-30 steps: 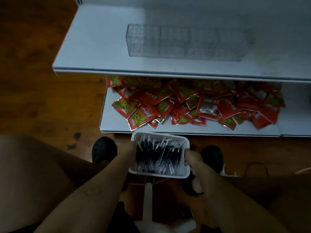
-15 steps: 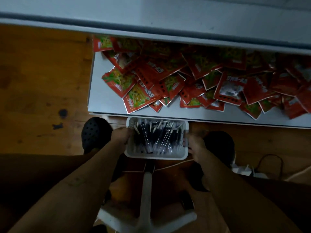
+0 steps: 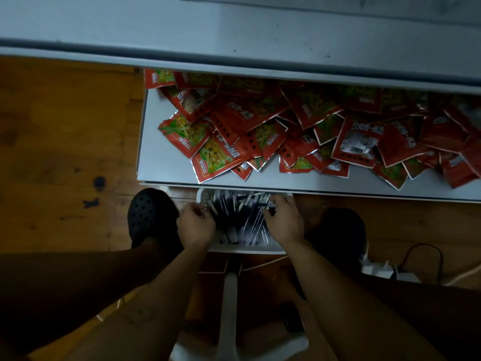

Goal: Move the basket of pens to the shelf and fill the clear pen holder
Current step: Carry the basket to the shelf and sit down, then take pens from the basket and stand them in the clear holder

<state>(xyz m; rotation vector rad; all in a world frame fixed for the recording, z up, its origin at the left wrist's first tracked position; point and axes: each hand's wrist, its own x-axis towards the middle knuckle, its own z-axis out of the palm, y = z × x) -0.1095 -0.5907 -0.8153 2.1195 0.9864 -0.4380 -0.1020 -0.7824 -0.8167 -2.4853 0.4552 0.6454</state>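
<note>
A white plastic basket [image 3: 242,248] full of dark pens [image 3: 234,220] sits low between my feet, just in front of the lower shelf's edge. My left hand [image 3: 195,223] is curled over the basket's left rim. Over the right rim lies my right hand [image 3: 284,220], its fingers resting on the pens. The clear pen holder [image 3: 338,6] shows only as a faint lower edge at the top of the view, on the upper white shelf [image 3: 208,32].
The lower white shelf [image 3: 161,157] carries a pile of several red snack packets [image 3: 260,131]. My black clogs [image 3: 148,214] stand on the wooden floor. A white stool leg [image 3: 229,308] lies under my arms, and a power strip with cables [image 3: 382,269] sits at right.
The view has tipped downward, so the pen holder has almost left the frame. The basket has dropped lower between my feet. Both hands have shifted from its sides onto its rims.
</note>
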